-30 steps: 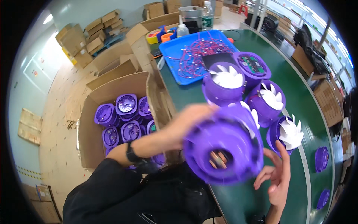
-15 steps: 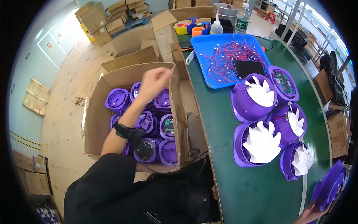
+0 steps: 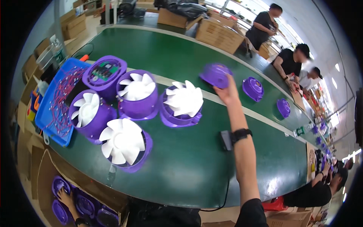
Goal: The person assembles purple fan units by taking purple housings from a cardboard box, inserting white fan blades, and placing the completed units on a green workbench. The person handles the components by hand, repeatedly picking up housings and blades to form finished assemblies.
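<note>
My right hand (image 3: pixel 227 91), its arm stretched across the green table, grips a domed purple fan housing (image 3: pixel 216 75) by its near edge. The housing is slightly blurred at the table's far strip. At lower left my left hand (image 3: pixel 65 197) reaches into a cardboard box (image 3: pixel 81 178). Its fingers are apart at the rim of a purple housing (image 3: pixel 60 184); I cannot tell how firmly they touch it. More purple housings (image 3: pixel 85 206) lie beside it. On the table stand several purple fan units with white blades (image 3: pixel 123 142), plus one showing a green circuit board (image 3: pixel 104 72).
A blue tray (image 3: pixel 47 113) of red wires sits at the table's left end. Two purple housings (image 3: pixel 252 89) (image 3: pixel 283 108) lie farther right on the far strip, near a plastic bottle (image 3: pixel 303 129). Co-workers (image 3: pixel 293 62) stand beyond the table and at far right. A black cable (image 3: pixel 226 189) hangs from my right wrist device.
The view has swung right. My left hand has gone from above the box down into it among the housings. My right hand still holds its purple housing, now over the table's far side.
</note>
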{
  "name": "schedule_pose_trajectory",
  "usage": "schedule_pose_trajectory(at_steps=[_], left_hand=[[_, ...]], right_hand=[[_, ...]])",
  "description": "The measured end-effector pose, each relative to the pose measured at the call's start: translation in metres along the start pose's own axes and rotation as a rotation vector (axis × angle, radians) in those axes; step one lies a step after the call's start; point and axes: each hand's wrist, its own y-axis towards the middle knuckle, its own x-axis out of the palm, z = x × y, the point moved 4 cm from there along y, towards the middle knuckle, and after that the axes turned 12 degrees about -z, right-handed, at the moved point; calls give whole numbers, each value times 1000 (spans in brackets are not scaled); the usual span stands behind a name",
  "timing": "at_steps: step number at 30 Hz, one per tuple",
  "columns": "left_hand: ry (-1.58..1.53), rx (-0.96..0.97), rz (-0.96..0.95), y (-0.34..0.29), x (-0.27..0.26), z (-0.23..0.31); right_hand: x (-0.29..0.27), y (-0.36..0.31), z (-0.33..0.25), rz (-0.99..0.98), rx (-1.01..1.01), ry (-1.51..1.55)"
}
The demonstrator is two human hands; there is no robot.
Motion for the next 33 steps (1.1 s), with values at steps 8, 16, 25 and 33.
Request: schedule_pose_trajectory(at_steps=[8, 16, 25, 33], left_hand=[[-50, 28, 97, 15, 20, -23], [-936, -141, 506, -8, -22, -63], [-2343, 627, 180, -107, -267, 79], [-2608, 877, -875, -196, -311, 214]], right_hand=[[105, 26, 27, -296, 528, -851], [132, -39, -45, -249, 17, -915], [219, -167, -57, -558, -317, -963], [293, -230, 5, -923, 199, -772]])
